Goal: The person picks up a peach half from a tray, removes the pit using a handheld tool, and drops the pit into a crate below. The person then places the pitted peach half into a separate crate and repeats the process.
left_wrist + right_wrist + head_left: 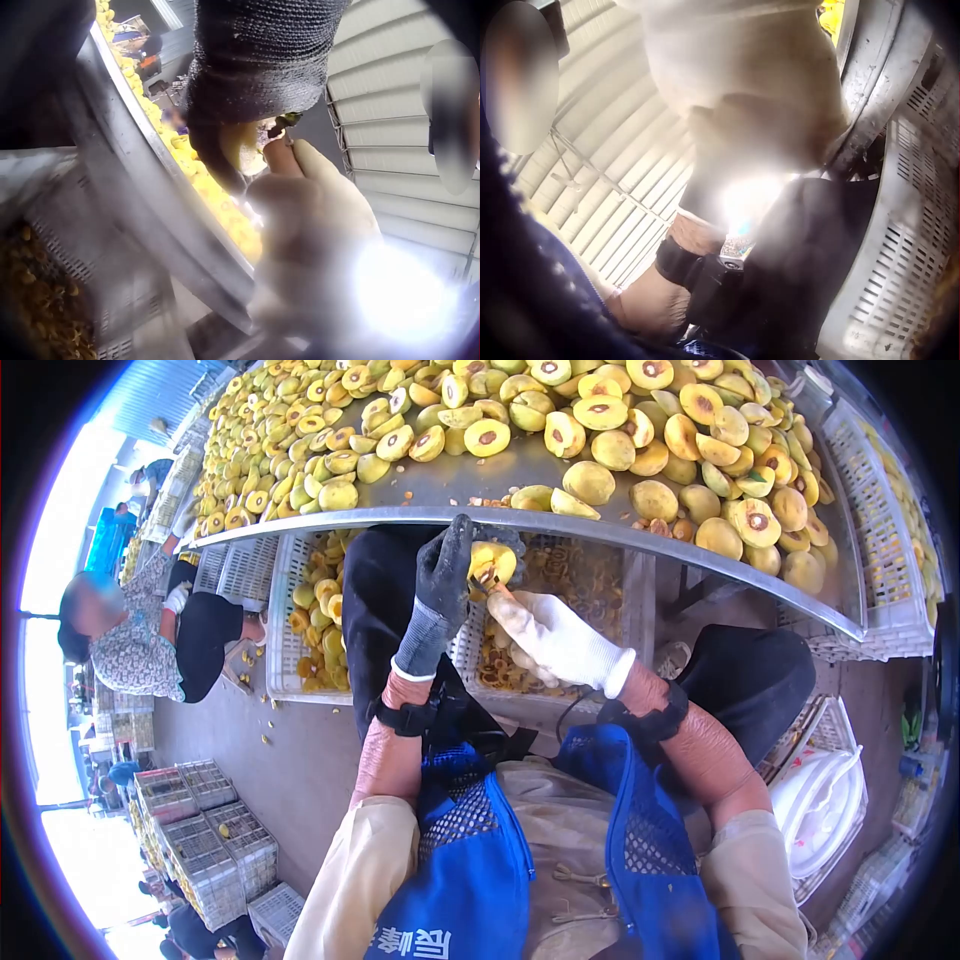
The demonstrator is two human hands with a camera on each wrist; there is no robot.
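Note:
My left hand (441,578), in a dark grey knit glove, grips a yellow peach half (494,562) just below the front edge of the metal table. A white glove covers my right hand (562,636), which holds a small brown-handled pitting tool (282,159). The tool's dark metal tip meets the peach at its centre. In the left wrist view, the gloved fingers curl over the fruit and partly hide it. The right wrist view shows only the back of the white glove (742,67); the tool and fruit are hidden there.
Halved peaches, many with brown centres, are heaped on the metal table (430,485). Beneath its rim stand white crates, one with peach halves (322,622) and one with brownish pieces (510,660). Another person (140,620) sits at the left. Stacked crates (215,850) stand behind.

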